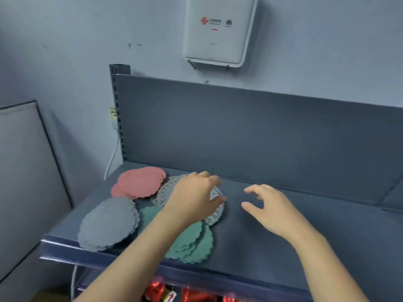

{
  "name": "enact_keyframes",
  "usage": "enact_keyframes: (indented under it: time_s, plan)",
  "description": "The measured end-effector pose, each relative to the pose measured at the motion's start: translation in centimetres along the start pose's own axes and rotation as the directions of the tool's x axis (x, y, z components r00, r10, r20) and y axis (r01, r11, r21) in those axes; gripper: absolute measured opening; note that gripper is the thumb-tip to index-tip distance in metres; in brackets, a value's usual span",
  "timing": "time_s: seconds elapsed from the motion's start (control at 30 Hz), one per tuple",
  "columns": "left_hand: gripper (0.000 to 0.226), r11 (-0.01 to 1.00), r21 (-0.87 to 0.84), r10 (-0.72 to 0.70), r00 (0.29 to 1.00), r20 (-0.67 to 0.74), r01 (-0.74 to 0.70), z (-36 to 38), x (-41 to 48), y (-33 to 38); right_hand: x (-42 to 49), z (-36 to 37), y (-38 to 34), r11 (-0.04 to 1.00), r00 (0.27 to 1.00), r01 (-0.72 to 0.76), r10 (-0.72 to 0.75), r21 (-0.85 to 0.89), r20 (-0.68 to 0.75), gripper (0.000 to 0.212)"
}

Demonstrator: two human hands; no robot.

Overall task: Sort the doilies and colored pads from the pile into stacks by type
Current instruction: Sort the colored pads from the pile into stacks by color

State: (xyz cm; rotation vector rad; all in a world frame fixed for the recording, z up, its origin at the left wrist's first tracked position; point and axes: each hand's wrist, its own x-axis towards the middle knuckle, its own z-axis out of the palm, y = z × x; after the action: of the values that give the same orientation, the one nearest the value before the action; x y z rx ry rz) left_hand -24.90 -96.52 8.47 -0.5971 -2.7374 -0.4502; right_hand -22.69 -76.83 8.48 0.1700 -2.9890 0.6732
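Four stacks lie on the left part of a dark blue shelf (272, 232). Pink pads (139, 184) sit at the back left, grey pads (109, 223) at the front left, green pads (192, 243) at the front middle. White lace doilies (165, 192) lie behind the green ones. My left hand (196, 197) rests on the doilies with curled fingers, its thumb at their right edge; whether it grips them I cannot tell. My right hand (268, 205) hovers to the right of the doilies, fingers loosely curled and holding nothing.
The shelf's back panel (250, 131) rises just behind the stacks. A white wall box (220, 29) hangs above. A grey cushion (24, 171) stands to the left. Red shiny packets (165, 293) show on the shelf below.
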Motion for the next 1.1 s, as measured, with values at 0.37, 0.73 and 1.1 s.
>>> enact_keyframes:
  time_s: [0.37,0.73,1.1]
  plan:
    - [0.074,0.900,-0.247,0.418,0.869,0.264,-0.358,14.6,0.0,37.7,-27.5,-15.4,28.0,0.858,0.849,-0.511,0.495,-0.051,-0.184,0.063]
    - [0.082,0.892,-0.215,0.451,0.817,0.361,-0.397,25.0,12.0,56.1,-30.7,-20.5,45.6,0.790,0.782,-0.609,0.612,0.067,-0.118,0.065]
    - [0.067,0.923,-0.337,0.340,0.806,0.485,-0.187,35.8,28.4,68.3,-21.7,-28.0,62.9,0.826,0.824,-0.563,0.564,0.035,-0.061,0.056]
